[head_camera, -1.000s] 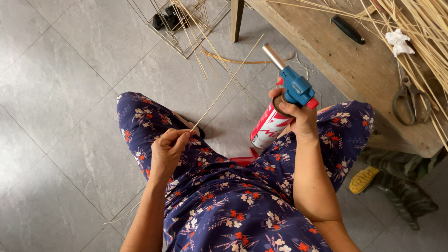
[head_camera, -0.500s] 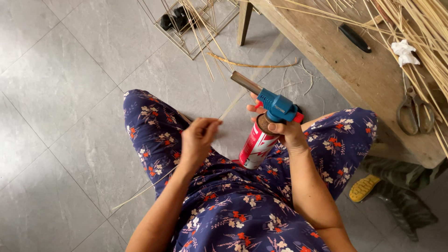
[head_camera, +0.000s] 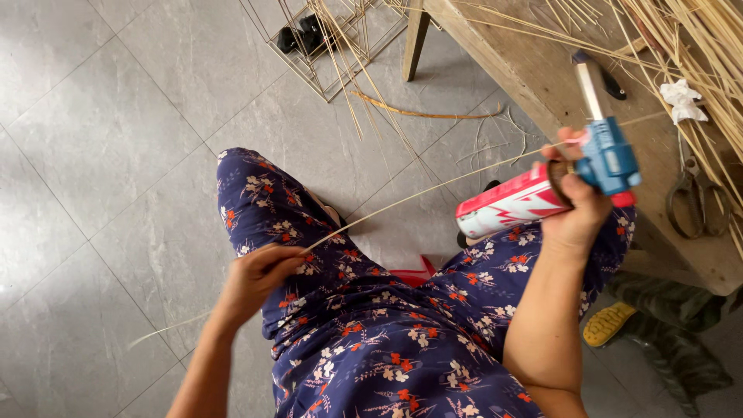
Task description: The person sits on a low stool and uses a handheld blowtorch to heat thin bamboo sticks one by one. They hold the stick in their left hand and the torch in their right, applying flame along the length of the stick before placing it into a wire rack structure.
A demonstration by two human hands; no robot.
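The wooden table (head_camera: 542,66) serves as the landmark, and only one corner and one leg of it show; the rest runs off the top and right edges. On its far right, a pair of old scissors (head_camera: 696,203) lies half covered by a bundle of thin bamboo strips (head_camera: 696,46), which is itself cut off at the frame, so the strips cannot be counted. A crumpled white scrap (head_camera: 681,99) rests among them, and a dark-handled tool (head_camera: 611,83) lies on the table just behind the torch nozzle, perhaps a knife, though most of it is hidden. Left of the table leg stands a wire frame (head_camera: 325,54) with something black inside, too small to make out.

One gas torch (head_camera: 600,147) with a blue head sits on one red-and-white canister (head_camera: 515,207), held in front of the table's near edge. The right hand (head_camera: 576,213) is wrapped tight around the neck where head meets canister, fingers fully closed on it, hiding the joint.

One long bamboo strip (head_camera: 418,195) slants from the torch down and left, away from the table, over the floral-clothed lap (head_camera: 371,340). The left hand (head_camera: 259,279) pinches its lower end between closed fingertips. The two hands are well apart. Below the table's right end, a yellow-soled shoe (head_camera: 607,325) shows partly.
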